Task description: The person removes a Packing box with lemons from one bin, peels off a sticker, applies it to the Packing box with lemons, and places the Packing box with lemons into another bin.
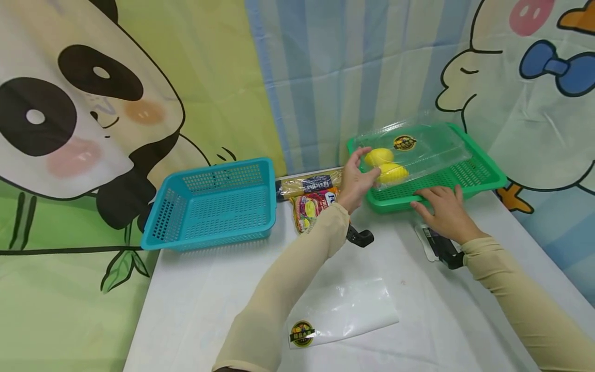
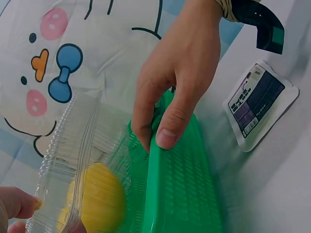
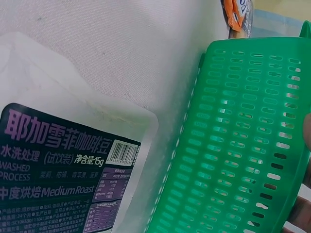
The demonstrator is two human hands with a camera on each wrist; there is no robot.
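My left hand (image 1: 357, 182) pinches the near left edge of a clear plastic box (image 1: 432, 152) with a round black-and-gold sticker. Two yellow, lemon-shaped fruits (image 1: 392, 173) lie beside its fingers, and the left wrist view shows yellow through the ribbed plastic (image 2: 97, 199). Box and fruits are at the green basket (image 1: 483, 168), the box slanting across its back rim. With thumb outside and fingers over the rim, my right hand (image 1: 446, 213) grips the basket's near wall, plain in the left wrist view (image 2: 177, 82).
A coffee pouch (image 3: 68, 165) lies below the green basket. Left of the basket are a spaghetti pack (image 1: 309, 184) and a colourful bag (image 1: 309, 209). Farther left stands a blue basket (image 1: 218, 240). A clear plastic bag (image 1: 348, 315) lies flat in front. Printed curtains (image 1: 321, 88) hang behind.
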